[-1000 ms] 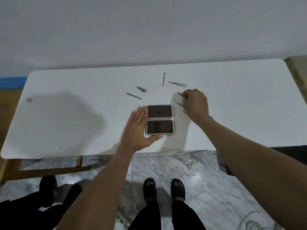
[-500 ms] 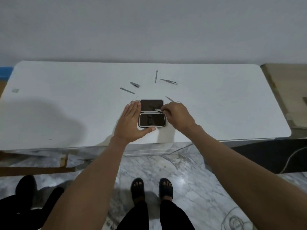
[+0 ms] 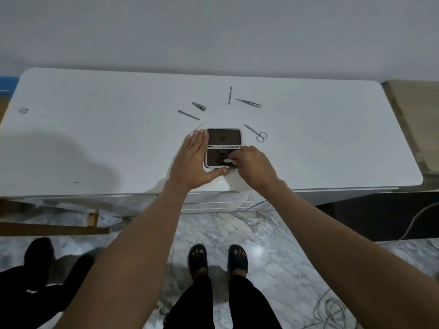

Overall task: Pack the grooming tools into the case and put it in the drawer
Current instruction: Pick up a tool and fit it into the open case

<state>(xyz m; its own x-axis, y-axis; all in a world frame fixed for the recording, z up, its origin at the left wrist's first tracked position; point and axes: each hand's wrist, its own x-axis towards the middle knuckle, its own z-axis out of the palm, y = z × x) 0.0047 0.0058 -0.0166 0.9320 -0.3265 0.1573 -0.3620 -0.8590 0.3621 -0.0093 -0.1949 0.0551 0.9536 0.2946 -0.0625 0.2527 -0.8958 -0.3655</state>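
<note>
the right hand (image 3: 251, 166) is curled over the near half of the open case (image 3: 223, 148), its fingertips pinched on a small pale metal tool (image 3: 228, 161) that it presses down into the dark lining. the left hand (image 3: 193, 160) lies flat and spread along the left edge of the case, thumb hooked under the near edge, holding nothing but steadying the case against the worktop (image 3: 95, 138).

the step in hand looks like seating the first tool in its slot; the far half of the case shows only dark holders, so packing seems barely begun.

out from the case, the small scissors (image 3: 257, 134) lie just to its right by the far corner. a thin pointed pick (image 3: 197, 128) lies just beyond the left fingertips at the far left corner. further back and left of the case are a flat file (image 3: 188, 114) and a nail clipper (image 3: 199, 106). straight behind it are a slim pusher (image 3: 230, 95) and tweezers (image 3: 248, 102).

next, the right hand probably needs to let go once the tool is held, then reach for the scissors, the closest piece, while the left keeps the case from sliding. no drawer can be made out for sure from here.
</note>
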